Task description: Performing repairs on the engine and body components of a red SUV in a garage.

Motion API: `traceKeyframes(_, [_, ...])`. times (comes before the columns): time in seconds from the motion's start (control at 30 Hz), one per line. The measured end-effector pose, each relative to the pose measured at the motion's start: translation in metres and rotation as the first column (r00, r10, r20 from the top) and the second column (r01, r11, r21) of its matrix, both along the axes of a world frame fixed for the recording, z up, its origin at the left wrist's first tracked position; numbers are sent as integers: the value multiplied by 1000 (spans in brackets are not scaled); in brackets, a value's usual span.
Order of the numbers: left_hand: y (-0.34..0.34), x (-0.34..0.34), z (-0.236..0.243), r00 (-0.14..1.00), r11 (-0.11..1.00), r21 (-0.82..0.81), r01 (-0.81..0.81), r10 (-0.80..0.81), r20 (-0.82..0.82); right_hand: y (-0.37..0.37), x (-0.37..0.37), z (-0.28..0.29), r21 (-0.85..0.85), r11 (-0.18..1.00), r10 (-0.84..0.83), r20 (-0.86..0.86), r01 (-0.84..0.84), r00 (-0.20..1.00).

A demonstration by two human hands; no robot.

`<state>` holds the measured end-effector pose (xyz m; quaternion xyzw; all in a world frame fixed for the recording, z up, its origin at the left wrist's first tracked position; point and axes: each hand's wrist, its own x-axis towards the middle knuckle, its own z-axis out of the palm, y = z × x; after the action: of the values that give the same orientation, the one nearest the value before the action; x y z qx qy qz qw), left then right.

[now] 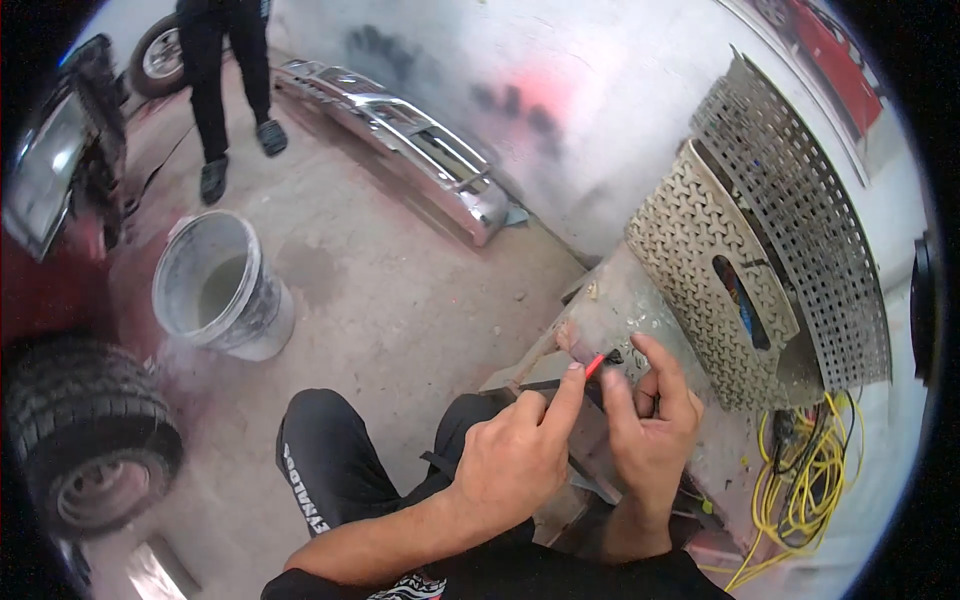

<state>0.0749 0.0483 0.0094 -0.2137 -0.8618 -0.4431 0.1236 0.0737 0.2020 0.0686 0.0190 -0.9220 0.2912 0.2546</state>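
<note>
A small, narrow red piece [596, 366] with a dark bit at its far end sits between my two hands, above a worn grey bench. My left hand [515, 450] is closed, its index fingertip and thumb at the piece's near end. Close by on the right, my right hand [655, 415] has its thumb tip beside the red piece. Its index finger is raised apart from the thumb, and the other fingers are partly curled. What exactly the red piece is cannot be made out.
A beige woven-pattern plastic basket [690, 235] stands on the bench [640, 290] beside a perforated panel [800, 190]. Yellow cable [800, 500] hangs at the right. Leftward are a bucket [270, 315], a tyre [95, 400], a chrome bumper [420, 140] and a standing person's legs [205, 90].
</note>
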Motion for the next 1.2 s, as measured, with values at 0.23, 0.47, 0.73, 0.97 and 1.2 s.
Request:
traceKeyframes(0.23, [11, 20, -1, 989, 989, -21, -145, 144, -13, 12, 0, -11, -124, 992, 17, -37, -21, 999])
traceKeyframes(0.47, [15, 34, -6, 980, 987, 63, -150, 157, -120, 31, -3, 5, -165, 986, 43, 74, -30, 996])
traceKeyframes(0.73, [12, 38, -13, 979, 984, 55, -167, 172, -106, 27, -5, 6, -96, 995, 52, 110, -42, 993])
traceKeyframes(0.97, [9, 50, -6, 982, 984, -26, -179, 177, -67, 30, -5, 11, -170, 984, -19, 211, 56, 977])
traceKeyframes(1.2, [0, 32, 7, 990, 991, -71, -113, 106, -94, 30, -13, 16, -215, 967, -78, 263, 138, 962])
